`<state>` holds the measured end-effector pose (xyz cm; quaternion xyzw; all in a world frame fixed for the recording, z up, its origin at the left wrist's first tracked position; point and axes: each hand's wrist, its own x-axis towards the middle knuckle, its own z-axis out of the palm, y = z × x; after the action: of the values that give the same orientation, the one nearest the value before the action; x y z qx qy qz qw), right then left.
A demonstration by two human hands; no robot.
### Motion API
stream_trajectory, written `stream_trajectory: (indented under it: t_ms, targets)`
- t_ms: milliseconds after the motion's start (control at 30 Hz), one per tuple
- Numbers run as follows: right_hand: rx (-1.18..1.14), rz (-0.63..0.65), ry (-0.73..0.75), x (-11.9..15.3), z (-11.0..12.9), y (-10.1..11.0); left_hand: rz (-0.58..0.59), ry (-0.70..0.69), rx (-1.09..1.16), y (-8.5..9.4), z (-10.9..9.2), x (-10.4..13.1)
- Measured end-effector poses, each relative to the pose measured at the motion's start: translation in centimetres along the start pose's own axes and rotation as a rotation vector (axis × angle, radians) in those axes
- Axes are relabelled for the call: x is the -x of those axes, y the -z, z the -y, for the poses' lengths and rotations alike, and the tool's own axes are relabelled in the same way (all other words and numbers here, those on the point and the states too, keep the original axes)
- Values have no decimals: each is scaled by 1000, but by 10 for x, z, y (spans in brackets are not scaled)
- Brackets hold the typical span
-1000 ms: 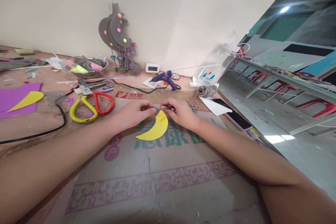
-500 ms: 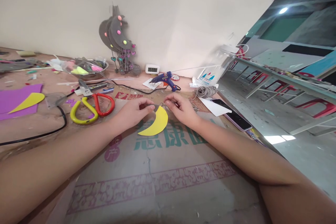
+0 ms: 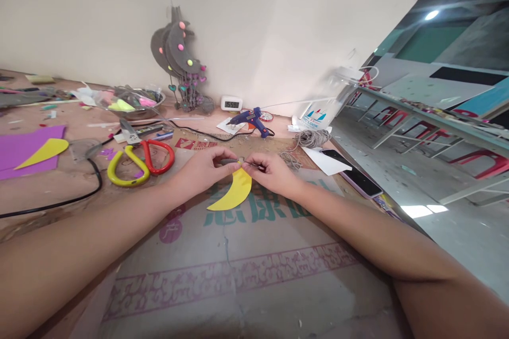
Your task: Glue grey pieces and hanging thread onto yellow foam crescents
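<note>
A yellow crescent cutout (image 3: 235,190) hangs from my fingertips, its pointed lower end toward the left. My left hand (image 3: 209,167) is closed in a pinch at the crescent's top, where some dark grey material shows behind the fingers. Right beside it, my right hand (image 3: 274,174) pinches a thin grey string against the same top end. The two thumbs nearly meet there and cover the join. Behind the right hand, loose string leads toward a bundle of grey twine (image 3: 313,138).
Yellow-and-red-handled scissors (image 3: 127,168) lie left. Behind are a blue glue gun (image 3: 251,118), a white timer (image 3: 231,103) and a hanging grey crescent ornament (image 3: 181,50). Purple sheet (image 3: 24,148) is far left; a phone (image 3: 358,180) and white paper (image 3: 326,161) lie right.
My right hand has moved left and closed in on the crescent's top, beside my left thumb. The crescent has shifted slightly down and left, its top now covered by fingers.
</note>
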<state>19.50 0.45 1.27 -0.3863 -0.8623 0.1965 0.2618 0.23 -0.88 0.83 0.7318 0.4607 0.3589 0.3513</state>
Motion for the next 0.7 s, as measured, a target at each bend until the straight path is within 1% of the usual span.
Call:
stream_trajectory:
  t_ms: [67, 167, 267, 300, 367, 467, 533, 600, 700]
  targets:
    - [7, 9, 14, 0, -1, 0, -3, 15, 10, 0, 2, 0]
    - [19, 16, 25, 0, -1, -1, 24, 32, 58, 1, 5, -2]
    - [10, 24, 43, 0, -1, -1, 51, 23, 105, 2, 6, -3]
    - [2, 27, 47, 0, -1, -1, 43, 17, 112, 2, 7, -4]
    - [-9, 35, 47, 0, -1, -1, -8, 14, 114, 3, 7, -4]
    - [1, 39, 33, 1, -2, -1, -120, 38, 92, 3, 7, -5]
    - [11, 30, 23, 0, -1, -1, -150, 54, 84, 3, 7, -6]
    - [15, 20, 20, 0, -1, 0, -118, 66, 115, 2, 6, -5]
    - [19, 9, 26, 1, -1, 0, -15, 73, 165, 1, 4, -4]
